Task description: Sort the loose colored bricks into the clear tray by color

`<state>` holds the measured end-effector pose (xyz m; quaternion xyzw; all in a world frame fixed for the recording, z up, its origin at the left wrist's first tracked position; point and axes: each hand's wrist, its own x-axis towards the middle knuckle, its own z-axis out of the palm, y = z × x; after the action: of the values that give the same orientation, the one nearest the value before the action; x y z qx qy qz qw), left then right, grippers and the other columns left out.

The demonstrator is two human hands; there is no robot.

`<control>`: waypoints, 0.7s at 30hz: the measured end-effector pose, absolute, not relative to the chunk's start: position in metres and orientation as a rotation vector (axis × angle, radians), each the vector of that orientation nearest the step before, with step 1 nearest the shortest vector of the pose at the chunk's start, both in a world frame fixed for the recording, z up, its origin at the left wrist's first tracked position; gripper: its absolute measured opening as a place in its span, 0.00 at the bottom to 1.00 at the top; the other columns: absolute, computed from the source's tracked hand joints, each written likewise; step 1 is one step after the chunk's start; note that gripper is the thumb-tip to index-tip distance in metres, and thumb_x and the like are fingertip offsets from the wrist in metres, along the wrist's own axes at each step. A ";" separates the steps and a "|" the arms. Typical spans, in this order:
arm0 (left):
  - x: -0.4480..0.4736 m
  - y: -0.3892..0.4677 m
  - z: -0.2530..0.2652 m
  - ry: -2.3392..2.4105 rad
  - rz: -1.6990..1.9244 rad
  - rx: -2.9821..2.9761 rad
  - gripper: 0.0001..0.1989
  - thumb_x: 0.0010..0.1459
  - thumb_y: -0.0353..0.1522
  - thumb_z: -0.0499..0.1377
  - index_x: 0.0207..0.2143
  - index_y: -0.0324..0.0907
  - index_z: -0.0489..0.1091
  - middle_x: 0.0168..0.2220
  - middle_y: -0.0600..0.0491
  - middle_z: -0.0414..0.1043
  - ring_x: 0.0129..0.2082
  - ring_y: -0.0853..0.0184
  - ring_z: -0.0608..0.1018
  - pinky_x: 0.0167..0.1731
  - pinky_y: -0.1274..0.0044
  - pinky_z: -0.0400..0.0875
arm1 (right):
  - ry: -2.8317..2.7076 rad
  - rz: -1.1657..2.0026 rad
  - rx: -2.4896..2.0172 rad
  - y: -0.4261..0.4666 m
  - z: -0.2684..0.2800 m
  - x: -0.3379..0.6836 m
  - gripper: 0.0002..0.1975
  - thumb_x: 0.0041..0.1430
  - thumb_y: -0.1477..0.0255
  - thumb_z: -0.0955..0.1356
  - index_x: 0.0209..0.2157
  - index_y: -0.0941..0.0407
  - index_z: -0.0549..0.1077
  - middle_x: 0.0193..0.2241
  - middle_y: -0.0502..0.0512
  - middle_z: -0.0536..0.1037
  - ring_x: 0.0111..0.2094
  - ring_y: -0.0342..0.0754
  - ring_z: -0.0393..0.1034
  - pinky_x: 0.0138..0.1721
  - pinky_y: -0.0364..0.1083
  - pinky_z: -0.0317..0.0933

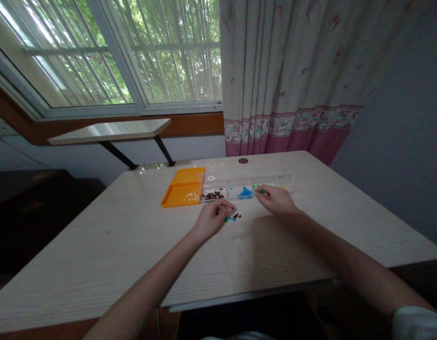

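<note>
My left hand (pixel 212 218) is closed in a pinch just in front of the clear tray; what its fingertips hold, if anything, is too small to make out. Close by its fingertips, a small pile of blue, green and dark brown pieces (pixel 233 218) lies on the table. My right hand (pixel 277 200) is over the tray's right half, thumb and finger pinched on a small green piece (pixel 261 191). The clear compartment tray (pixel 225 197) has dark brown pieces (pixel 214 194) in one section, blue pieces (pixel 245 192) in another, and some green and yellow ones partly behind my right hand.
An open orange case (pixel 185 175) with white pieces (pixel 192 194) adjoins the tray on the left. Behind stands a small raised shelf (pixel 112 130) on dark legs. A round dark grommet (pixel 243 161) sits near the table's (pixel 133 250) back edge, before the curtain (pixel 268 94).
</note>
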<state>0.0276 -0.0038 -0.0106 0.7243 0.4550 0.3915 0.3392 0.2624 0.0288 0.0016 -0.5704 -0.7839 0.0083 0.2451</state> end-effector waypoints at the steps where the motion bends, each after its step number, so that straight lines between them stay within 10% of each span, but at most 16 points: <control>1: 0.029 -0.004 -0.011 1.168 1.032 1.836 0.07 0.53 0.32 0.55 0.31 0.38 0.70 0.27 0.54 0.71 0.19 0.76 0.66 0.19 0.83 0.57 | -2.186 0.035 -1.493 0.024 -0.001 0.254 0.11 0.55 0.65 0.62 0.36 0.51 0.73 0.21 0.47 0.74 0.22 0.41 0.65 0.24 0.40 0.49; 21: 0.032 -0.005 -0.010 1.064 0.986 1.793 0.11 0.51 0.34 0.57 0.35 0.36 0.70 0.27 0.52 0.71 0.18 0.77 0.64 0.18 0.84 0.55 | -2.300 0.051 -1.083 -0.003 -0.012 0.222 0.11 0.56 0.65 0.62 0.32 0.52 0.75 0.18 0.47 0.73 0.21 0.40 0.65 0.27 0.39 0.52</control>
<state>0.0323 -0.0055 -0.0100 0.7105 0.4218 0.3909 0.4056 0.2223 -0.0034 -0.0120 -0.4068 -0.8644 0.0190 0.2950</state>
